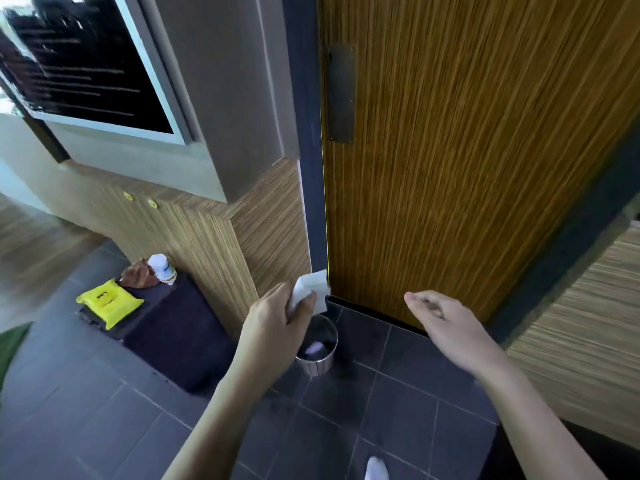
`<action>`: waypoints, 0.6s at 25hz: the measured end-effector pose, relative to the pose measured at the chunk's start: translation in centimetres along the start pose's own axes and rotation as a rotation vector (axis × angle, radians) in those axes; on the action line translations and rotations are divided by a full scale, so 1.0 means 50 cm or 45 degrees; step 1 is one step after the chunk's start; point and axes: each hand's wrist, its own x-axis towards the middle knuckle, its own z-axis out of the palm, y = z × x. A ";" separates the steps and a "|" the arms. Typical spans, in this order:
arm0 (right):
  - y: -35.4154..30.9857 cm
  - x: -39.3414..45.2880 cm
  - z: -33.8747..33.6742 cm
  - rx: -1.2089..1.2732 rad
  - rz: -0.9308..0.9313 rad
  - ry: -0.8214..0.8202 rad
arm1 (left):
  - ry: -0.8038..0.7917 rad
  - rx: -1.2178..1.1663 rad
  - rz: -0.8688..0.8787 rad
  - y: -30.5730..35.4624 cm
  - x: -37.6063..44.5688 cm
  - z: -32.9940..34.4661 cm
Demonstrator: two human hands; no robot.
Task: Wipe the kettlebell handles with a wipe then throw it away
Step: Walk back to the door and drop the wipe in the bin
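My left hand (pixel 277 327) grips a crumpled white wipe (pixel 310 287) and holds it just above a small round metal bin (pixel 320 363) on the dark tiled floor. The bin stands at the foot of a wooden door and holds something pale inside. My right hand (pixel 446 323) hovers to the right of the bin, fingers loosely curled, holding nothing. No kettlebell is in view.
A dark low bench (pixel 180 341) stands left of the bin, carrying a yellow wipes pack (pixel 109 301), a brown object (pixel 136 275) and a white-capped bottle (pixel 162 268). The wooden door (pixel 467 150) and a wood-panelled wall corner (pixel 242 244) rise directly ahead.
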 end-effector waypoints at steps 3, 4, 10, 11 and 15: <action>-0.003 0.149 0.003 -0.010 0.029 -0.072 | 0.000 -0.006 -0.099 -0.057 0.112 0.055; -0.007 0.195 0.007 -0.008 0.038 -0.088 | -0.005 -0.007 -0.125 -0.075 0.150 0.069; -0.027 0.393 0.049 -0.018 0.142 -0.179 | -0.060 0.051 -0.241 -0.176 0.319 0.128; -0.030 0.417 0.057 -0.015 0.159 -0.177 | -0.100 0.060 -0.267 -0.199 0.345 0.139; -0.012 0.496 0.092 0.049 0.286 -0.143 | -0.375 0.200 -0.469 -0.327 0.445 0.219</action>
